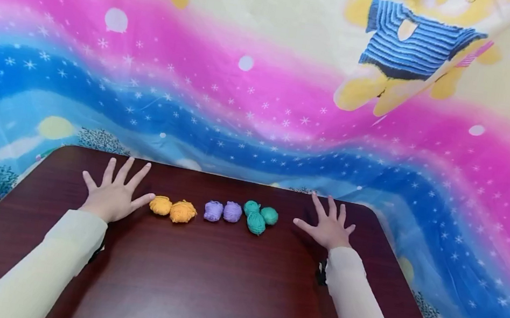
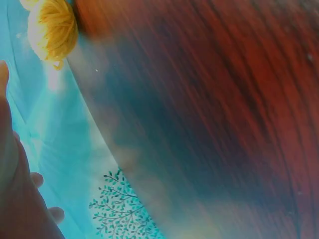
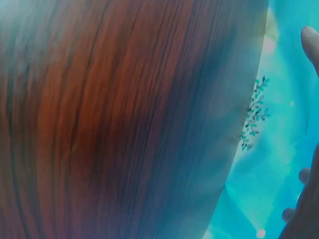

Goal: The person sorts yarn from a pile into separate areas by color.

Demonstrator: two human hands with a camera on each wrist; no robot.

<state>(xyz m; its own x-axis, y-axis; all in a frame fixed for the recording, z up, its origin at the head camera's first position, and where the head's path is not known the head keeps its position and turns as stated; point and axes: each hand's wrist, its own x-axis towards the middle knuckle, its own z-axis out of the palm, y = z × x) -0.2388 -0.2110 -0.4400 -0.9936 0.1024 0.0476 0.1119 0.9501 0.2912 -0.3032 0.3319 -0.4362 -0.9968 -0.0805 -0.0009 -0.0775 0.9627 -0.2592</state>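
My left hand [image 1: 111,197] is spread flat at the left, palm down, its thumb tip right beside two orange yarn balls [image 1: 183,212]. In the left wrist view an orange yarn ball [image 2: 53,31] shows at the top left, above the edge of the left hand [image 2: 20,184]. Two purple yarn balls [image 1: 232,212] sit side by side in the middle of the row. Right of them, three green yarn balls [image 1: 256,222] lie bunched together. My right hand [image 1: 329,229], fingers fanned out and holding nothing, is to the right of the green balls.
A dark red-brown wooden table [image 1: 213,283] with rounded far corners carries the yarn. Behind and around it hangs a printed cloth [image 1: 245,92] with bears, snowflakes and trees. Dark bands [image 1: 322,273] show at the wrists under the pale sleeves [image 1: 358,309].
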